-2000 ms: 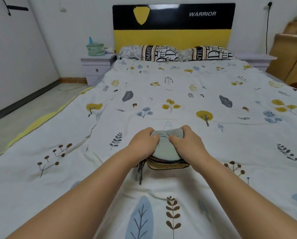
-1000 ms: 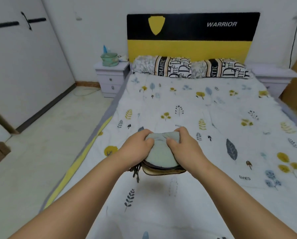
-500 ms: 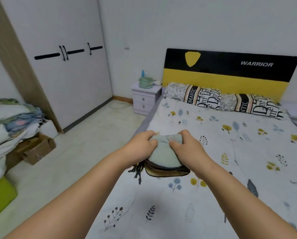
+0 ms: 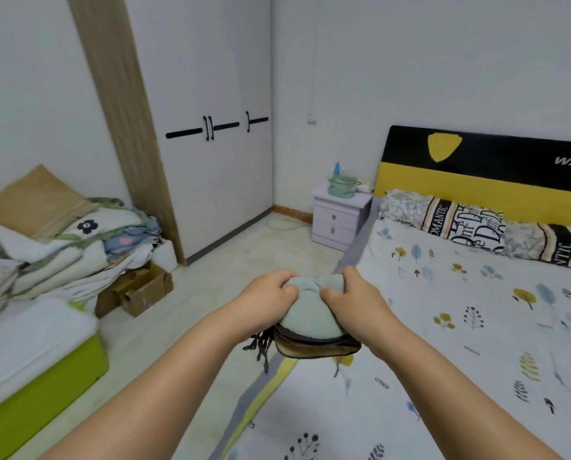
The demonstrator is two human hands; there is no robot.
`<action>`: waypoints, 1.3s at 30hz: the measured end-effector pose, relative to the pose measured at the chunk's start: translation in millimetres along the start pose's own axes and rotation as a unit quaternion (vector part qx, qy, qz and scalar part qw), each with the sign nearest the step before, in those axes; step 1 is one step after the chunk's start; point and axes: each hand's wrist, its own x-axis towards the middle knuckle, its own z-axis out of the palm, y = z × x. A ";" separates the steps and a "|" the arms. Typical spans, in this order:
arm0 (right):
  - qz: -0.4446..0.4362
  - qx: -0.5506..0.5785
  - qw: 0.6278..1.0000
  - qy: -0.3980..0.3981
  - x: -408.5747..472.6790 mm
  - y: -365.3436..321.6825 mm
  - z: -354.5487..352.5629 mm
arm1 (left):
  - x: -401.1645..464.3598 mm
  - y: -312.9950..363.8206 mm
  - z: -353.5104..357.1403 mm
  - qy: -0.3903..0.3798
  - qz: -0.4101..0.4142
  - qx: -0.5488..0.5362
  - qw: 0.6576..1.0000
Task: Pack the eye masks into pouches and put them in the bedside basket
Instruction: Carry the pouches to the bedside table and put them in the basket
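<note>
I hold a stack of pouches point(image 4: 310, 322) in the air over the bed's left edge: a pale green one on top, brown and tan ones beneath, dark drawstrings dangling at the left. My left hand point(image 4: 264, 300) grips the stack's left side and my right hand point(image 4: 354, 300) grips its right side, thumbs pressed on the top. No eye mask shows outside the pouches. A small green basket point(image 4: 342, 186) stands on the lilac bedside table point(image 4: 340, 217) beside the headboard.
The bed point(image 4: 460, 327) with a leaf-print cover and patterned pillows point(image 4: 470, 224) fills the right. Bare floor point(image 4: 231, 260) runs between bed and white wardrobe point(image 4: 211, 127). At the left are a pile of folded bedding point(image 4: 62, 244), a cardboard box point(image 4: 138, 287) and a lime-green bench point(image 4: 38, 366).
The view has swung left from facing the headboard to the bed's left side and floor. Both hands keep the same grip on the stack, now held over the bed's edge.
</note>
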 end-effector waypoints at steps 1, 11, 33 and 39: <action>-0.005 0.003 1.000 0.001 4.0 -11.6 14.7 | 1.4 -11.6 -15.2 0.001 0.000 0.004 1.000; -0.012 0.011 1.000 0.004 29.7 -112.8 155.2 | 3.1 -117.7 -149.7 0.002 -0.019 0.035 0.999; -0.021 -0.003 1.000 -0.017 148.2 -160.9 230.0 | 100.3 -181.7 -225.3 0.017 -0.046 0.008 0.999; -0.011 -0.004 1.000 0.002 190.4 -176.7 249.4 | 148.0 -200.5 -250.5 0.002 -0.024 0.016 1.000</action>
